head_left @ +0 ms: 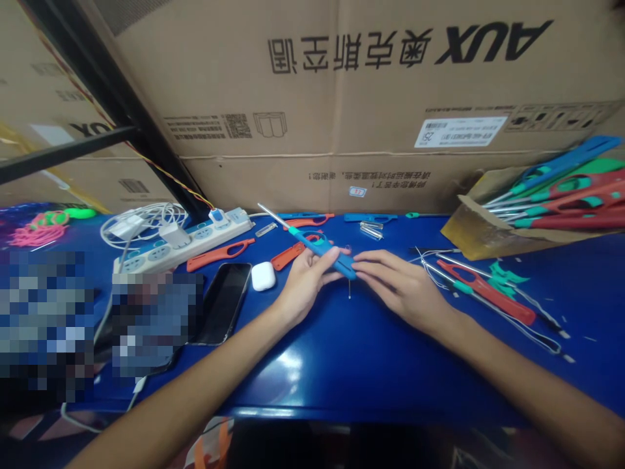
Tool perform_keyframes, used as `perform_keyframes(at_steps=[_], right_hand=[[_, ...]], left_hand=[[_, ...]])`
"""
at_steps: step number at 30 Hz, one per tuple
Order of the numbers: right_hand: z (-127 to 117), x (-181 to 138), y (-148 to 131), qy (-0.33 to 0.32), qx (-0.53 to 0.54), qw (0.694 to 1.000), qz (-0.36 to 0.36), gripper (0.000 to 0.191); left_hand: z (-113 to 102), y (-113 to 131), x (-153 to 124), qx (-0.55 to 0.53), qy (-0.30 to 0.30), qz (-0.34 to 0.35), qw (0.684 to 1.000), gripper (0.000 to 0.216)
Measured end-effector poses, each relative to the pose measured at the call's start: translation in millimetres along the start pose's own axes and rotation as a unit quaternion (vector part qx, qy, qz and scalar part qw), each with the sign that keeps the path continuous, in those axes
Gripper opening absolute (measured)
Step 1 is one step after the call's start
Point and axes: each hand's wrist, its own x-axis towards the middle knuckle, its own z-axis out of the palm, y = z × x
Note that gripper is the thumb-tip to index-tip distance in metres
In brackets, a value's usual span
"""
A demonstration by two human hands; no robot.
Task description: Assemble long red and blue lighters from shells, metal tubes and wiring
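My left hand grips the middle of a blue long-nosed lighter whose metal tube points up and to the left. My right hand pinches the lighter's lower right end with its fingertips. A thin pin or wire hangs down from that end, just above the blue table. Both hands hover a little over the table's middle.
Orange lighter shells and a blue shell lie behind my hands. A red lighter with wires lies at right, a cardboard tray of lighters beyond it. At left: power strip, phone, white earbud case. Cardboard boxes wall the back.
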Motion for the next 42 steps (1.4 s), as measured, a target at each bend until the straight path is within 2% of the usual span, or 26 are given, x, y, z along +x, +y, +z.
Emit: perform_keyframes(at_steps=[7,14,20,25,28,30,34,36,39,42], right_hand=[[1.1,0.7,-3.9,0.048,-0.077,0.995,-0.039,0.031],[-3.0,3.5,-13.2,0.063,0.024,0.998,-0.016,0.028],[2.2,1.8,-11.5,0.061,0.032,0.997,0.026,0.023],[1.2,0.9,-10.3,0.025,0.058,0.998,0.012,0.026],[-3.8,1.7,-9.8,-0.004,0.063,0.998,0.017,0.038],[-5.4,2.1,-6.9,-0.010,0.057,0.998,0.037,0.045],[5.5,0.7,9.2,0.000,0.028,0.992,0.120,0.041],[17.4,0.0,19.7,-0.052,0.001,0.990,0.128,0.042],[33.0,1.2,31.4,-0.145,-0.032,0.985,0.092,0.040],[35.5,4.3,36.5,-0.148,-0.032,0.985,0.086,0.033]], left_hand=[[3.1,3.5,-2.8,-0.010,-0.014,0.011,1.000,0.035],[-2.8,2.7,-0.5,-0.004,-0.067,-0.005,0.998,0.038],[-2.3,3.4,-1.1,-0.014,-0.080,-0.040,0.996,0.025],[-2.0,3.0,-1.1,-0.014,-0.070,-0.034,0.997,0.024],[-3.1,4.0,0.2,-0.009,-0.061,-0.031,0.998,0.025],[-3.1,5.3,0.8,0.001,-0.054,-0.025,0.998,0.028],[-1.5,6.3,0.4,0.023,-0.031,0.000,0.999,0.035],[-0.9,5.4,-0.3,0.022,-0.017,0.007,1.000,0.038],[-0.5,3.6,-1.3,0.021,-0.008,-0.001,1.000,0.041],[0.0,2.9,-2.1,0.043,-0.020,-0.020,0.999,0.047]])
